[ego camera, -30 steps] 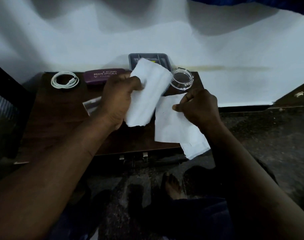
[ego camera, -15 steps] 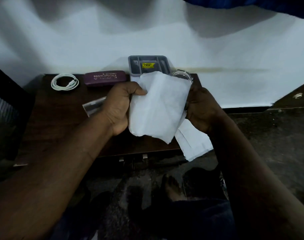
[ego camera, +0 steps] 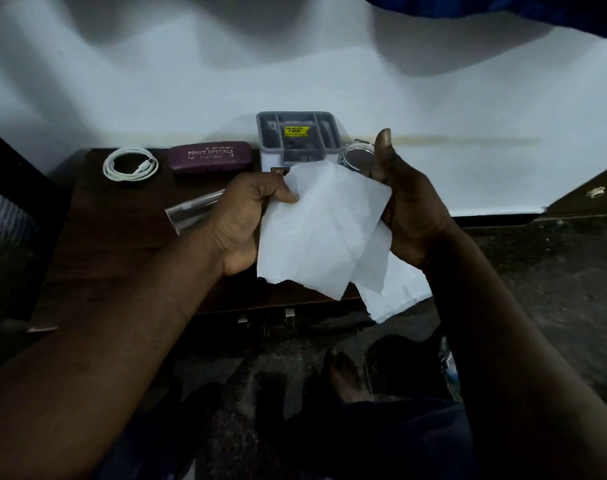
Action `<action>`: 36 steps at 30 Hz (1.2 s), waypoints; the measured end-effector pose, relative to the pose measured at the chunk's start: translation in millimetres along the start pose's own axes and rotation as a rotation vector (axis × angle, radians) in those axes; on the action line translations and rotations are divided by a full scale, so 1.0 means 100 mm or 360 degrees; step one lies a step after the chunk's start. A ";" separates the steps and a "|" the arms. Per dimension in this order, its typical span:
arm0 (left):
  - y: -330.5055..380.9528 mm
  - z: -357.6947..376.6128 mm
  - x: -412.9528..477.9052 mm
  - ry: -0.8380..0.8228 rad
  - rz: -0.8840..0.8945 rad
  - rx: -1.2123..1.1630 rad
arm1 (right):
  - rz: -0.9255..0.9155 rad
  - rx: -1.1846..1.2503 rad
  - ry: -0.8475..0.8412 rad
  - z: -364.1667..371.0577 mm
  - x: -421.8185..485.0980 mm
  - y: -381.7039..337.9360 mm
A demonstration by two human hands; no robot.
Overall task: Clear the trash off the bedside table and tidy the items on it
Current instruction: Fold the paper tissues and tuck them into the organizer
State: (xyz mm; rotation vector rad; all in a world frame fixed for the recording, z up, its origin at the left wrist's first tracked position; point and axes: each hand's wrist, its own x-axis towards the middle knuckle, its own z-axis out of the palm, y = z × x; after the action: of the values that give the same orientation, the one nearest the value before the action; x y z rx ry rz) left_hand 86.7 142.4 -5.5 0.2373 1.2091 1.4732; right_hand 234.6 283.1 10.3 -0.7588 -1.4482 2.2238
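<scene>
White creased tissues (ego camera: pixel 315 237), ragged lower edges.

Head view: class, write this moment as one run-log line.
left hand grips upper tissue | right hand at its right edge, grip hidden | lower tissue overhangs table edge | cable, glasses case, organiser untouched

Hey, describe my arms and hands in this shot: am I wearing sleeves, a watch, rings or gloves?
Both arms are bare as far as the frame shows: no sleeve appears on the left forearm or the right forearm. The left hand and right hand are ungloved, and no watch, bracelet or ring is visible, though the light is dim.
</scene>
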 end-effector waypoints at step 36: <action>-0.05 -0.02 0.07 0.0400 0.0297 0.0257 | 0.0199 -0.0094 0.0334 -0.10 0.07 0.12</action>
State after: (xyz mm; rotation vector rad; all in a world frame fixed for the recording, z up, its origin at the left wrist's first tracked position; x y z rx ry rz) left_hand 85.9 146.5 -13.6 0.2867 1.5458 1.6024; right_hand 235.6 289.7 -5.4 -1.0947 -1.4032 2.1232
